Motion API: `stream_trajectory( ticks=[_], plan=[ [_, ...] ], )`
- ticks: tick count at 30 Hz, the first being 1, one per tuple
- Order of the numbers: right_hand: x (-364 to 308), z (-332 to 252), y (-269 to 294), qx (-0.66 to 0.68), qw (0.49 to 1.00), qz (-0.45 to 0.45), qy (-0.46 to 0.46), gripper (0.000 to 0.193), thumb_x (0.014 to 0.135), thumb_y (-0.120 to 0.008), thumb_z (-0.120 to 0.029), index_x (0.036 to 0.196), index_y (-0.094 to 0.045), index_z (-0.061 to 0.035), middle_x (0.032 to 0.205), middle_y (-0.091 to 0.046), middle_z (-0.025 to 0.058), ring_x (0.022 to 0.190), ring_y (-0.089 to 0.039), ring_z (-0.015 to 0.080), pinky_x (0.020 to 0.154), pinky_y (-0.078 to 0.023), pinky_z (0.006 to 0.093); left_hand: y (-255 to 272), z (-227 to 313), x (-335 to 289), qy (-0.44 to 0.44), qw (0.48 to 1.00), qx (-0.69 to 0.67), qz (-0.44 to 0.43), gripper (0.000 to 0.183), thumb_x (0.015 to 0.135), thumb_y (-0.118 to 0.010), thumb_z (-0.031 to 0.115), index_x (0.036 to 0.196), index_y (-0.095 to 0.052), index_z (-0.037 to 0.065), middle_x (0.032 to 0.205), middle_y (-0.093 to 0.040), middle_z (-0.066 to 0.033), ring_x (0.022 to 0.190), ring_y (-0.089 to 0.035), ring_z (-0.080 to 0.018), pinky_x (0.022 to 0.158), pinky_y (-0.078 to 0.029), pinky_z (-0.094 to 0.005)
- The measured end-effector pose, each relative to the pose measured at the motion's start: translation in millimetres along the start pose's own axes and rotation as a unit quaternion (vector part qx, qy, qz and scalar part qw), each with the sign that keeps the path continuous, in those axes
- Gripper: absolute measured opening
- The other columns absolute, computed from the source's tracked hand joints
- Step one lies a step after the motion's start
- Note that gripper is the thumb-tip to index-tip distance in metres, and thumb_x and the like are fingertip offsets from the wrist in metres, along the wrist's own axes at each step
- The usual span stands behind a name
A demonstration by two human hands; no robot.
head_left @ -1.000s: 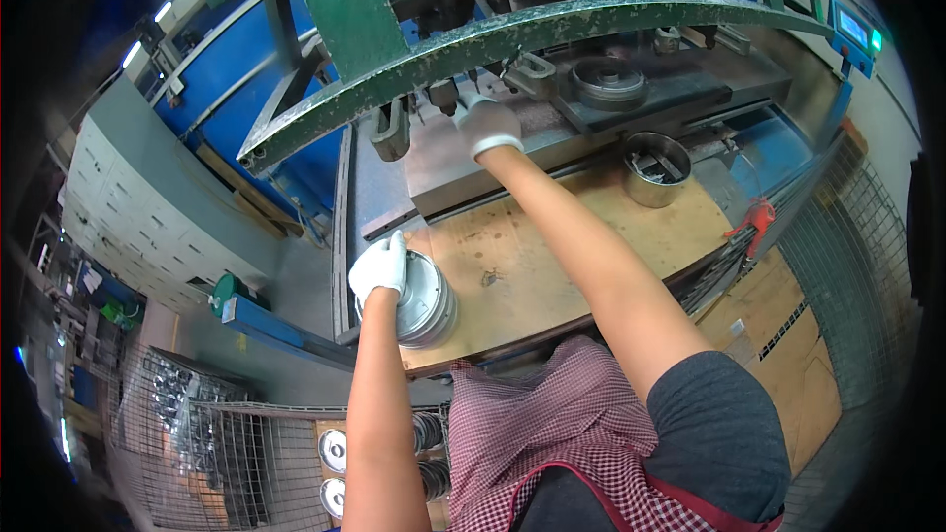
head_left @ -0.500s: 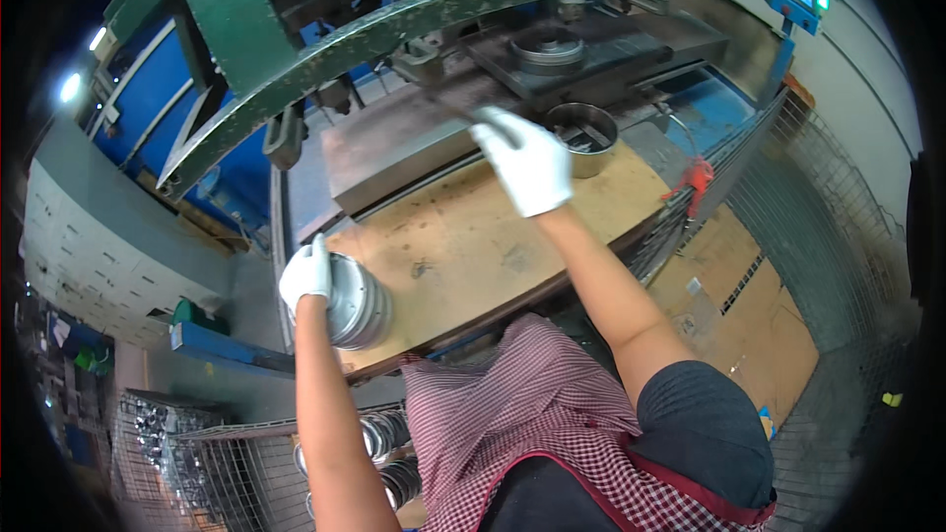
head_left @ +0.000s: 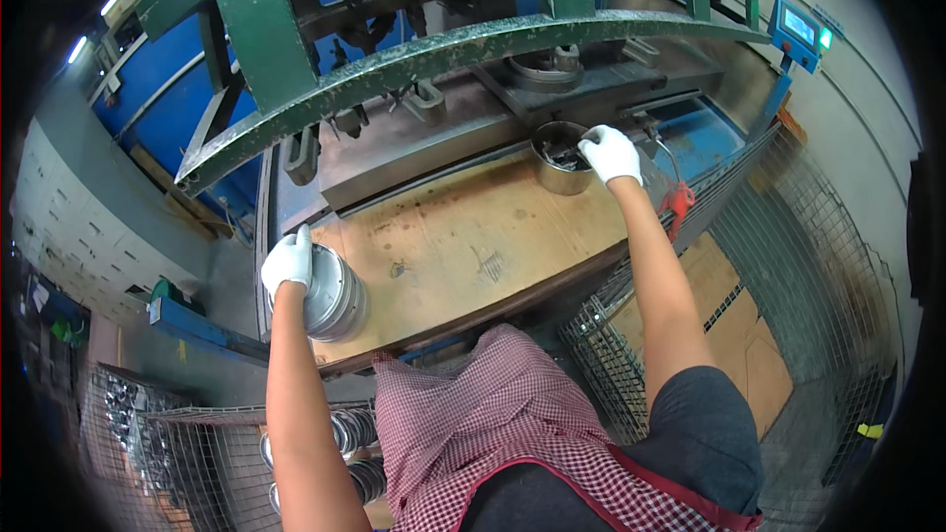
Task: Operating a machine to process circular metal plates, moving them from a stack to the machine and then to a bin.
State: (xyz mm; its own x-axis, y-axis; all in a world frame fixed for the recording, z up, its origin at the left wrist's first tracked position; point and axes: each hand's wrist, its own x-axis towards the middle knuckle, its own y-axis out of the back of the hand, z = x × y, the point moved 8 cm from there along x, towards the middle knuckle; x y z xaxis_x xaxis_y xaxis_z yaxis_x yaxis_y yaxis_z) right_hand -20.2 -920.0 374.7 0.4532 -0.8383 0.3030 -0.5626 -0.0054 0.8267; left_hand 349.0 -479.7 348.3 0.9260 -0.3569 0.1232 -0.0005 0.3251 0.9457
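Observation:
My left hand point(head_left: 289, 263), in a white glove, is closed on the left edge of a stack of round silver metal parts point(head_left: 333, 296) at the near left of the worktop. Its thumb points up along the top part. At the far right, my right hand point(head_left: 612, 154), also gloved, bends over the rim of a round metal pot point(head_left: 564, 179). The fingers are pinched together at the pot's right edge. Whatever they hold is hidden; dark, narrow pieces show inside the pot.
A green metal frame point(head_left: 463, 47) with hanging clamps crosses above the steel bed point(head_left: 424, 153). Another round part point(head_left: 545, 73) sits on the bed farther back. The worktop is a brown board point(head_left: 463, 227). A red-handled hose point(head_left: 678, 201) hangs at right, beside wire mesh. A wire basket point(head_left: 232, 433) stands below left.
My right hand has moved right, from over the steel bed to the pot. The dark, thin thing that showed at its fingers is out of sight. My left hand stays at the stack.

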Motion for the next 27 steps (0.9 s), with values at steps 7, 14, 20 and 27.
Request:
stream_trajectory(
  ticks=[7,14,20,27],
  plan=[
    [-49.6,28.6,-1.5,-0.084,0.994,-0.037,-0.063,0.06,0.086,-0.061,-0.042,0.135,-0.051,-0.0078,0.123,-0.061,0.0193,0.111,-0.06,0.0344,0.094,-0.047,0.0397,-1.0,-2.5,0.2,-0.001,1.0,0.002,-0.019,0.058,0.095,-0.032,0.056,0.104,-0.07,0.013,0.109,-0.066,-0.0159,0.104,-0.061,-0.0361,0.089,-0.046,-0.0425],
    [-92.3,91.6,6.0,-0.111,0.992,0.029,-0.049,0.041,0.092,-0.05,-0.044,0.106,-0.069,-0.0105,0.099,-0.069,0.0164,0.09,-0.066,0.0336,0.082,-0.051,0.0434,-2.0,10.1,1.7,-0.015,0.999,-0.016,-0.025,0.06,0.093,-0.035,0.057,0.111,-0.068,0.01,0.112,-0.065,-0.0182,0.107,-0.061,-0.0371,0.093,-0.045,-0.043],
    [-88.0,71.6,-6.1,-0.103,0.987,0.104,-0.059,0.038,0.094,-0.046,-0.041,0.095,-0.071,-0.0114,0.093,-0.07,0.0138,0.086,-0.066,0.0328,0.078,-0.051,0.0432,-3.7,-16.5,11.4,-0.014,0.998,-0.056,0.0,0.059,0.094,-0.037,0.056,0.109,-0.069,0.008,0.107,-0.067,-0.0193,0.101,-0.063,-0.0384,0.087,-0.047,-0.0432],
    [-102.1,74.4,12.8,-0.095,0.983,0.16,-0.006,0.036,0.092,-0.049,-0.038,0.08,-0.067,-0.0094,0.079,-0.067,0.0167,0.076,-0.065,0.0353,0.07,-0.05,0.0462,8.2,5.3,-2.5,-0.028,0.998,-0.046,0.031,0.057,0.094,-0.036,0.053,0.101,-0.07,0.008,0.103,-0.067,-0.0191,0.098,-0.063,-0.0385,0.086,-0.048,-0.0441]
  ],
)
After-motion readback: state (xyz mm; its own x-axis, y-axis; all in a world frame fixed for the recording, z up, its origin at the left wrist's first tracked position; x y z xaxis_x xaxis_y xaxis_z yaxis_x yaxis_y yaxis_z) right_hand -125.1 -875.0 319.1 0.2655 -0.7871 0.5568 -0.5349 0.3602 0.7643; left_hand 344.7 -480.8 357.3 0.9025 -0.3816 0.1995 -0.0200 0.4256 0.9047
